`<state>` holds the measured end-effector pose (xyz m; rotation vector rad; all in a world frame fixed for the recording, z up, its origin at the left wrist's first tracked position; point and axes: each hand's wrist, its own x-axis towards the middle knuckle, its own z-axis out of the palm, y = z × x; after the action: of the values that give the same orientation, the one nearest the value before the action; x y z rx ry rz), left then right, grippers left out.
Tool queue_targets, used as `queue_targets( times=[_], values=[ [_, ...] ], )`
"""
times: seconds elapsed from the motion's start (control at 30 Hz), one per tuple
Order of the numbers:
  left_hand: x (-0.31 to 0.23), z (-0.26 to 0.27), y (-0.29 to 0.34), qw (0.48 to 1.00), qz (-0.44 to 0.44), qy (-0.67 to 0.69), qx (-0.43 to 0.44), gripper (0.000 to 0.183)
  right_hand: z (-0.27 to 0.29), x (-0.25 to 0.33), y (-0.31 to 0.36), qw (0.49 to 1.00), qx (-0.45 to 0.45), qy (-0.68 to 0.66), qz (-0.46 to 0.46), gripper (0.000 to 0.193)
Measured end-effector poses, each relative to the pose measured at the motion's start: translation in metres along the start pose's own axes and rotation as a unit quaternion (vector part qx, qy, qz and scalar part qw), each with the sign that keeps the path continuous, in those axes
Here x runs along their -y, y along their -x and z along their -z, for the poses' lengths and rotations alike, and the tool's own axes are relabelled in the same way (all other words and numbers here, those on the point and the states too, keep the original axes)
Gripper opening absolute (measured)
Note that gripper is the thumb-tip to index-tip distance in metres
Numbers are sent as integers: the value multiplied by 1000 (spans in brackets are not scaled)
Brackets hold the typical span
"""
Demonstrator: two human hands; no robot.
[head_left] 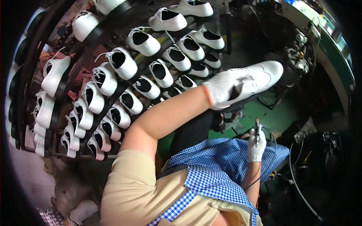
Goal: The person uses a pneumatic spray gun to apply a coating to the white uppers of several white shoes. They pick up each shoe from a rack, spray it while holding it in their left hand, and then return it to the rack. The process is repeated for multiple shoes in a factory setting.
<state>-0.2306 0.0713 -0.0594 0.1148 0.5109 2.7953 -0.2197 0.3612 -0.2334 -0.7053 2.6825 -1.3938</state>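
My left hand [220, 90], in a white knit glove with an orange cuff, grips a white lace-up shoe [263, 75] near its heel and opening. The shoe is held out in front of me, its toe pointing right and its dark sole facing down. Lower and to the right, my right hand [256, 150], also gloved, is closed round a small metal spray gun [258, 132] with a brass-coloured tip. A thin hose [274, 141] runs by that hand. The spray gun is apart from the shoe, and its tip points away from me.
On my left stands a rack [56, 109] with several rows of white shoes [122, 64]. A green-edged bench [332, 56] curves along the right, with metal machinery [299, 56] beside it. A pale hose [298, 184] hangs at lower right, above the dark floor.
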Motion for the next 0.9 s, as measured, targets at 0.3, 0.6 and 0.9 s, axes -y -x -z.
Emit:
queue_targets(
  times=[0.3, 0.6, 0.9],
  values=[
    [-3, -109, 122, 705, 94, -656, -252, 28, 100, 17, 10, 988, -81, -79, -102, 35],
    [14, -97, 150, 653, 183, -685, -266, 22, 98, 82, 27, 874, 89, -437, -192, 47],
    [-7, -110, 104, 666, 205, -674, -244, 31, 96, 88, 35, 849, 130, -458, -231, 47]
  ],
)
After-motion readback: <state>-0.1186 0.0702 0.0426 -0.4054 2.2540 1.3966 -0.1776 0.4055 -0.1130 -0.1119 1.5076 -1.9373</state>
